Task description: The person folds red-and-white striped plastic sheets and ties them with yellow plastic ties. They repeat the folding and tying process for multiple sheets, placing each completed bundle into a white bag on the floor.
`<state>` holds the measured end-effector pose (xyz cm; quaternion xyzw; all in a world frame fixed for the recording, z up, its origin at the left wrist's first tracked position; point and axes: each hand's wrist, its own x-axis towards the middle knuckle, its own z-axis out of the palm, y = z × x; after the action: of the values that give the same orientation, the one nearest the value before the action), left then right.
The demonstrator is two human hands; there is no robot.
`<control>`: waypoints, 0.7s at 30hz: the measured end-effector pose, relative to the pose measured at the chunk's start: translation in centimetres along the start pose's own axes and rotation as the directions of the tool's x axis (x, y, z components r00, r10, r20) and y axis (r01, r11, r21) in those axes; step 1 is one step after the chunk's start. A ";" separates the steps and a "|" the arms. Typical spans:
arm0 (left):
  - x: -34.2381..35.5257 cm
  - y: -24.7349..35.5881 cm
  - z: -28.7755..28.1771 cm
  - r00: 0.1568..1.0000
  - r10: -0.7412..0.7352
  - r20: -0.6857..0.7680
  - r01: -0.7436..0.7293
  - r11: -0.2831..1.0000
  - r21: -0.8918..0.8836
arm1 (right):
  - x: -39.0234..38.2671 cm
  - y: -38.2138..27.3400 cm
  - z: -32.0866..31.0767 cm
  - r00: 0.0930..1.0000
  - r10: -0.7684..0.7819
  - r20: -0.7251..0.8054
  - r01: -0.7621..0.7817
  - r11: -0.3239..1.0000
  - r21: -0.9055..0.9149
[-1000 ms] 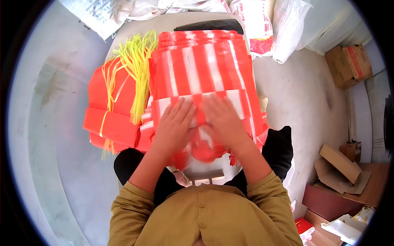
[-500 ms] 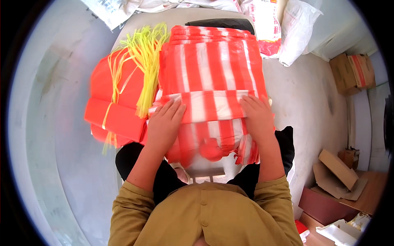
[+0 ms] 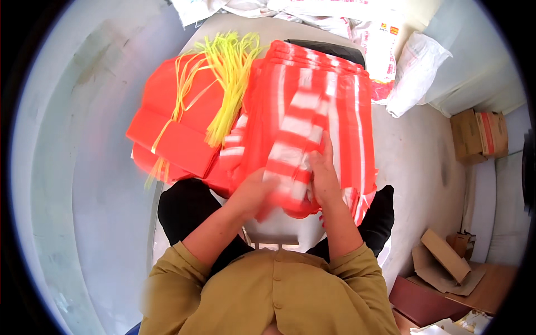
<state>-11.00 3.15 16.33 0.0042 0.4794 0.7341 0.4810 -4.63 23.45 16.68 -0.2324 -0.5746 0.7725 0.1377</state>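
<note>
A stack of red-and-white striped plastic bags (image 3: 335,100) lies on a small table in front of me. My left hand (image 3: 254,190) and my right hand (image 3: 324,173) together grip a folded, narrow bundle of striped bags (image 3: 293,151) on top of the stack, one hand on each side of it. The left hand is blurred by motion. Left of the stack lie tied bundles of red bags (image 3: 173,134), with a bunch of yellow plastic ties (image 3: 229,72) draped over them.
The grey table (image 3: 251,30) stands on a pale concrete floor (image 3: 84,167). White sacks (image 3: 413,72) lie behind it at the top right. Cardboard boxes (image 3: 477,134) and flattened cardboard (image 3: 444,259) sit along the right side. My dark-trousered knees are under the table's near edge.
My hands went from pressing flat and apart on the striped bags to closing together, folding the top bags into a narrow bundle. The view has shifted so the table sits lower.
</note>
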 end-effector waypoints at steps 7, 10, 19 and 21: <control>-1.3 -1.4 -0.2 0.996 -0.063 -0.060 0.074 0.976 0.205 | 0.2 0.4 1.7 0.975 -0.193 0.110 0.216 0.938 -0.270; -3.3 0.9 0.9 0.998 -0.067 -0.019 0.069 0.889 0.453 | 1.0 0.1 1.3 0.985 -0.114 0.127 0.153 0.917 -0.368; -3.8 10.6 -5.2 0.957 0.290 -0.005 -0.202 0.678 0.707 | 1.4 -0.5 2.3 0.989 -0.135 0.056 0.145 0.858 -0.493; -1.0 11.9 -7.7 0.771 0.617 -0.160 -0.291 0.564 0.773 | 1.4 -0.1 2.4 0.986 -0.158 0.047 0.160 0.850 -0.502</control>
<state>-22.42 -3.85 21.03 0.1602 0.7947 0.5738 0.1161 -7.05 22.20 17.04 -0.2106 -0.7738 0.5821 0.1342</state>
